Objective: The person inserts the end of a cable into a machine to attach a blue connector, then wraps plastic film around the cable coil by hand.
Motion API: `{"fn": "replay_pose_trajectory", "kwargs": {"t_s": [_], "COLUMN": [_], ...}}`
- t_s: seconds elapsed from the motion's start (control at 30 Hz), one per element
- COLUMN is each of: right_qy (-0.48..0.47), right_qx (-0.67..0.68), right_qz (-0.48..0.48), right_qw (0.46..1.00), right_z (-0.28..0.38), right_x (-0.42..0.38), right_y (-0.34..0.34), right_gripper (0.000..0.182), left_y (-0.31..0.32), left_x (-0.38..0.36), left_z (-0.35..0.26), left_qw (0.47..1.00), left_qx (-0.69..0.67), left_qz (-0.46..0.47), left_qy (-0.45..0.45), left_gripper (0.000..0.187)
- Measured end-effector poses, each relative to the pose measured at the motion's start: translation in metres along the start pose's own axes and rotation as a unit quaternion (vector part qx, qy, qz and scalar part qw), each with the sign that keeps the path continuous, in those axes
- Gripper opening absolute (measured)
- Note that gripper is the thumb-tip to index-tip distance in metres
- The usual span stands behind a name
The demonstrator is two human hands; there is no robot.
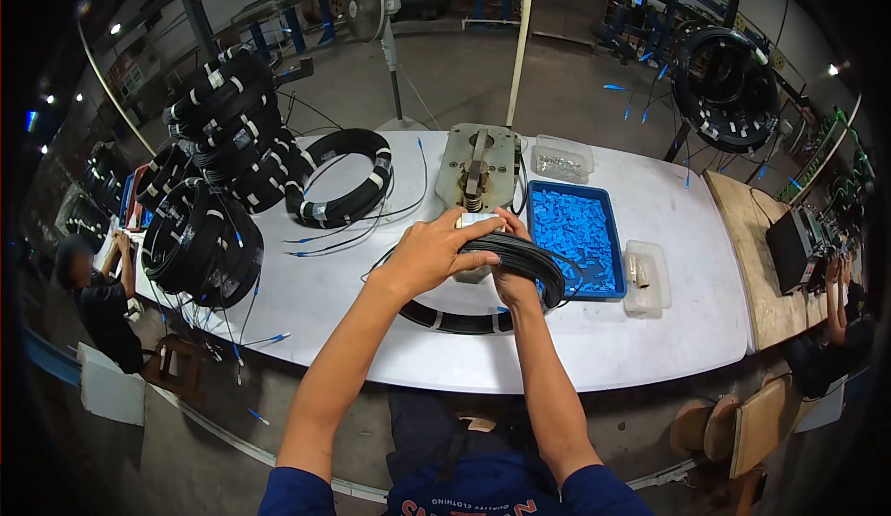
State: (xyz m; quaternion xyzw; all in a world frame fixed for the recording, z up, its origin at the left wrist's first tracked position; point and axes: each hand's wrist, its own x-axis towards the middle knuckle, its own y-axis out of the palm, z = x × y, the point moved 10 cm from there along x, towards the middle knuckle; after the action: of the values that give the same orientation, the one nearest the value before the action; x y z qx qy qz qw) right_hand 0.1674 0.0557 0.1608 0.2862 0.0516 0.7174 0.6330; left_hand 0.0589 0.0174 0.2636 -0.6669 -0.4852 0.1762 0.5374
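A coil of black cable [529, 261] is held up over the white table [677, 200], just in front of a metal press-like machine [478, 163]. My left hand [432, 254] grips the coil's near-left side, with the thumb and index finger closed on its top. My right hand [516, 279] is wrapped round the coil from below, its fingers partly hidden behind the cable. A pale label or wrap shows on the coil by my fingertips. The lower part of the loop, with white bands, hangs close over the tabletop.
A blue tray [616, 238] of small blue pieces and two clear boxes [563, 159] lie right of the machine. Black coils [339, 177] are stacked on the left. A fan [367, 7] stands behind. Co-workers [97, 293] sit at both sides.
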Motion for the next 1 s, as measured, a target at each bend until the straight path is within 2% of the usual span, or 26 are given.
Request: {"fn": "replay_pose_trajectory", "kwargs": {"t_s": [0.17, 0.23, 0.27, 0.33, 0.37, 0.4, 0.43, 0.5, 0.53, 0.57, 0.6, 0.63, 0.7, 0.77, 0.8, 0.83, 0.9, 1.0], "right_qy": [0.059, 0.109, 0.110, 0.223, 0.222, 0.240, 0.250, 0.241, 0.222, 0.159, 0.138, 0.107, 0.047, 0.140, 0.262, 0.259, 0.349, 0.363], "right_qx": [0.019, -0.023, -0.024, -0.153, -0.154, -0.288, -0.413, -0.251, -0.173, -0.096, -0.107, -0.108, -0.365, -0.463, -0.397, -0.398, -0.287, -0.275], "right_qz": [-0.009, 0.001, 0.001, 0.085, 0.086, 0.193, 0.292, 0.414, 0.405, 0.379, 0.313, 0.205, 0.117, 0.262, 0.282, 0.285, 0.330, 0.336], "right_qw": [0.998, 0.994, 0.994, 0.959, 0.959, 0.907, 0.826, 0.841, 0.870, 0.907, 0.933, 0.967, 0.923, 0.835, 0.833, 0.833, 0.829, 0.825], "right_z": [-0.006, -0.014, -0.011, -0.008, 0.010, 0.023, 0.034, 0.078, 0.110, 0.137, 0.146, 0.150, 0.135, 0.071, 0.062, 0.058, 0.037, 0.031], "right_x": [-0.008, -0.019, -0.024, -0.044, -0.049, -0.060, -0.073, -0.090, -0.082, -0.062, -0.035, -0.006, 0.035, 0.043, 0.032, 0.038, 0.033, 0.029], "right_y": [-0.006, -0.005, -0.009, 0.000, 0.002, 0.018, 0.027, 0.051, 0.057, 0.052, 0.030, 0.015, -0.004, -0.005, 0.005, 0.005, 0.009, 0.009], "right_gripper": [0.079, 0.066, 0.066, 0.050, 0.050, 0.044, 0.039, 0.041, 0.037, 0.032, 0.028, 0.031, 0.037, 0.044, 0.046, 0.046, 0.046, 0.051], "left_y": [0.001, 0.000, 0.001, 0.000, -0.001, -0.002, -0.002, -0.003, -0.002, -0.002, -0.001, -0.001, 0.000, 0.001, 0.000, 0.000, 0.000, -0.003], "left_x": [0.002, 0.001, 0.001, 0.000, -0.001, -0.001, -0.002, -0.003, -0.004, -0.005, -0.006, -0.006, -0.007, -0.007, -0.008, -0.010, -0.012, -0.018], "left_z": [-0.002, -0.004, -0.004, -0.006, -0.006, -0.005, -0.004, -0.005, -0.005, -0.007, -0.008, -0.010, -0.013, -0.015, -0.015, -0.014, -0.010, -0.010], "left_qw": [1.000, 0.999, 0.999, 0.999, 0.999, 0.999, 0.999, 0.999, 1.000, 1.000, 1.000, 1.000, 1.000, 0.999, 0.999, 0.999, 0.999, 0.999], "left_qx": [0.002, 0.013, 0.014, 0.016, 0.015, 0.015, 0.015, 0.004, 0.005, 0.008, 0.011, 0.015, 0.028, 0.038, 0.042, 0.040, 0.036, 0.033], "left_qz": [-0.015, -0.025, -0.025, -0.027, -0.023, -0.021, -0.023, -0.029, -0.015, -0.017, -0.018, -0.020, -0.008, -0.009, -0.013, -0.013, -0.017, -0.038], "left_qy": [0.011, 0.021, 0.025, 0.030, 0.026, 0.022, 0.023, 0.030, 0.015, 0.020, 0.020, 0.019, 0.011, 0.014, 0.016, 0.013, 0.003, 0.014], "left_gripper": [0.058, 0.058, 0.058, 0.057, 0.057, 0.056, 0.056, 0.055, 0.054, 0.054, 0.054, 0.054, 0.055, 0.056, 0.056, 0.057, 0.057, 0.059]}}
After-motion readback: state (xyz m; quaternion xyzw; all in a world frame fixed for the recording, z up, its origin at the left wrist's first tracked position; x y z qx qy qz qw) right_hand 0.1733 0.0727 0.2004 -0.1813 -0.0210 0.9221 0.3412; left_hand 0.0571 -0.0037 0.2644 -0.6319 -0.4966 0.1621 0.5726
